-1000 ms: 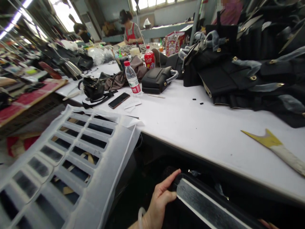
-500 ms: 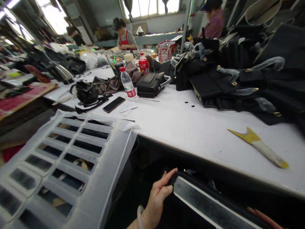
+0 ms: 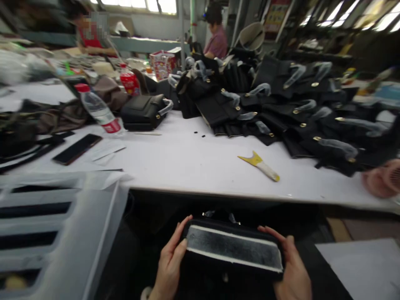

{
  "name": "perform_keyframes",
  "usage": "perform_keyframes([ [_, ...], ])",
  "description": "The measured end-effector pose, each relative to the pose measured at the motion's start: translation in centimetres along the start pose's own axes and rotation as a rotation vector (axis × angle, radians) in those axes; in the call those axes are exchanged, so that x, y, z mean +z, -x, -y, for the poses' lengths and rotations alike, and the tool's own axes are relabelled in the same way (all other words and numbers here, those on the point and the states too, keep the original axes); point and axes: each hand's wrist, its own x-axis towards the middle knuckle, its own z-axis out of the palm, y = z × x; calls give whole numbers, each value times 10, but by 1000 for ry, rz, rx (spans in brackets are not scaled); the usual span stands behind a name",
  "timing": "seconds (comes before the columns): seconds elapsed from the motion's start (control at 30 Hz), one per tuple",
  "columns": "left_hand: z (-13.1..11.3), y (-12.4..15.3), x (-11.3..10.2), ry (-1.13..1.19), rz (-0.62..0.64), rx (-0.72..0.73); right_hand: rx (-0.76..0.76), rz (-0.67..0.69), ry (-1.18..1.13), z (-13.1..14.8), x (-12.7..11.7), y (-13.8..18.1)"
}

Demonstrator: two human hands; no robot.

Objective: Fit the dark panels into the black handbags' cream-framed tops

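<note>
Between my two hands is a black handbag (image 3: 234, 248), held below the table's front edge with a long dark panel bordered in white facing me. My left hand (image 3: 171, 258) grips its left end, thumb on the near side. At the right end, my right hand (image 3: 292, 266) is wrapped round the corner. Gold-coloured fittings and a plastic-wrapped handle (image 3: 218, 216) show along the bag's far side. On the white table (image 3: 187, 166) beyond lies a yellow-and-white forked tool (image 3: 261, 166).
Black bag pieces with wrapped handles (image 3: 262, 89) are heaped at the back right. A finished-looking black bag (image 3: 142, 111), water bottle (image 3: 101, 110) and phone (image 3: 77, 149) lie left. A slotted plastic crate (image 3: 103, 233) stands at lower left, a pink fan-like object (image 3: 383, 179) at right. Two people work behind.
The view has swung right, so the table things sit further left. The bag now lies nearly level before me, and my right hand has come fully into view on its right end.
</note>
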Motion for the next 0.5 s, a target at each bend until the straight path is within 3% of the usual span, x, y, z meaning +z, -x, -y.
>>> perform_keyframes([
  [0.1, -7, -8, -7, 139, 35, -179, 79, -21, -307, 9, 9, 11],
  [0.2, -11, -17, -6, 193, 55, -243, 101, 1, -495, 1, 3, 8],
  [0.37, -9, -22, 5, 120, 0, -195, -17, 4, -355, -20, -3, 6],
  [0.5, -10, -22, 8, 42, -4, -120, -50, -38, -223, -17, -6, 7],
])
